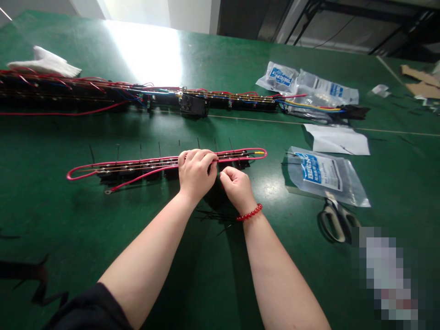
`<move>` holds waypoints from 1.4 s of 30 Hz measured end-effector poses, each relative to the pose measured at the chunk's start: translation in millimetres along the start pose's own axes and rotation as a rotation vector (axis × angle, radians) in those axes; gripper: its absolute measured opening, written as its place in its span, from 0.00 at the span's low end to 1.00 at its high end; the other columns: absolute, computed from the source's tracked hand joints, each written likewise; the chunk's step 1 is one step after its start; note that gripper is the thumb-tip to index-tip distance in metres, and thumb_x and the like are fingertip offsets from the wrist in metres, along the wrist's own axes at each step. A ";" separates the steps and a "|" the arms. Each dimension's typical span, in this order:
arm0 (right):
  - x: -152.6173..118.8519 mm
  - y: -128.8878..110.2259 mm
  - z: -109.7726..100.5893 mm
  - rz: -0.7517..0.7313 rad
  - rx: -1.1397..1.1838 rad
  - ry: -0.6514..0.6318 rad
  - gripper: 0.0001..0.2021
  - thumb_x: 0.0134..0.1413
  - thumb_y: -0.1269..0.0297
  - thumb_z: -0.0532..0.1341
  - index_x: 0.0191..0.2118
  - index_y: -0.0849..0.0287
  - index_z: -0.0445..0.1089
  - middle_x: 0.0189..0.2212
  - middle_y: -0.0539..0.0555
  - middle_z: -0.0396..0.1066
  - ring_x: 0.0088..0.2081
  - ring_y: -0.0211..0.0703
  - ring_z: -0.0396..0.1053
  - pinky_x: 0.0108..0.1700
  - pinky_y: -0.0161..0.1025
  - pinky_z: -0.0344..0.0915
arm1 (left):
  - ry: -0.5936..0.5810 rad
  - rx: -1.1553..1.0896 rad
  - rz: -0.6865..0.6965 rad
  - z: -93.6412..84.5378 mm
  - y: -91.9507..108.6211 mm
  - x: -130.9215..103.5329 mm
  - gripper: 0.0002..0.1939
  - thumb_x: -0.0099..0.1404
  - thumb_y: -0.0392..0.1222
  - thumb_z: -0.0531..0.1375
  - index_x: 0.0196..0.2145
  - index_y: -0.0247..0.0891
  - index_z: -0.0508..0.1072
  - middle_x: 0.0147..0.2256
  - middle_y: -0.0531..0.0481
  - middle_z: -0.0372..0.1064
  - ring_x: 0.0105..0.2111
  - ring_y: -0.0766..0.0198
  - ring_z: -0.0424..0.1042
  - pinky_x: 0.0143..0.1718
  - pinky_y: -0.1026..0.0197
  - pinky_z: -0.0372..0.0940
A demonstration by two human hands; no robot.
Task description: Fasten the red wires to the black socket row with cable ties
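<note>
A black strip [151,165] with metal terminals lies across the table, with a looped red cable [144,173] running along it. One end of the cable has a metal ring lug [108,191]. Thin black cable ties [140,151] stick up along the strip's far side. My left hand [197,172] is closed over the cable and strip, its fingers curled round them. Close beside it, at the strip's near edge, my right hand [237,187] is in a fist; what its fingers pinch is hidden. More black ties [220,214] lie loose near my right wrist.
A longer wired assembly [194,104] stretches along the back. Clear plastic bags [323,172] with blue labels, a white paper [338,139] and scissors [335,222] lie to the right. A white cloth [46,63] is at the far left.
</note>
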State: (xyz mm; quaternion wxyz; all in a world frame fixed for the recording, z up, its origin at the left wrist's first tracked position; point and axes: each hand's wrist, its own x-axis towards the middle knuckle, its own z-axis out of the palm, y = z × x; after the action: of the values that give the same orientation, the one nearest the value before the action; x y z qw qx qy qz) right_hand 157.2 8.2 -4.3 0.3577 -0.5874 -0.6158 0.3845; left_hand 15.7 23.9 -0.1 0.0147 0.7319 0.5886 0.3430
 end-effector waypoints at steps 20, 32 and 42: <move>0.7 -1.4 -1.2 -0.003 -0.017 -0.020 0.14 0.54 0.62 0.54 0.19 0.55 0.56 0.17 0.44 0.54 0.23 0.34 0.52 0.28 0.35 0.49 | -0.019 0.001 -0.015 -0.7 0.7 -0.6 0.06 0.69 0.40 0.59 0.39 0.49 0.76 0.45 0.55 0.78 0.48 0.55 0.71 0.56 0.46 0.53; -0.6 -2.3 -2.1 0.002 0.028 -0.012 0.13 0.51 0.63 0.55 0.19 0.55 0.56 0.16 0.45 0.55 0.22 0.34 0.52 0.27 0.35 0.49 | -0.051 -0.026 -0.021 -2.5 0.8 0.1 0.08 0.69 0.39 0.58 0.39 0.50 0.76 0.45 0.53 0.78 0.49 0.54 0.71 0.59 0.44 0.52; -2.1 -3.6 -0.4 0.006 0.023 0.017 0.13 0.51 0.63 0.55 0.18 0.55 0.57 0.16 0.45 0.55 0.22 0.35 0.52 0.27 0.35 0.49 | -0.057 -0.018 -0.009 -2.3 -0.2 0.4 0.08 0.70 0.40 0.58 0.39 0.50 0.77 0.46 0.53 0.78 0.49 0.55 0.71 0.60 0.44 0.52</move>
State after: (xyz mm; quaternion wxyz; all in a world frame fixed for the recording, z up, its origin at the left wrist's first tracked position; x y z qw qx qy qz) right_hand 156.1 6.1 -0.9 0.3688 -0.5884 -0.6063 0.3877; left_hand 14.4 23.4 1.8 0.0395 0.7387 0.5880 0.3270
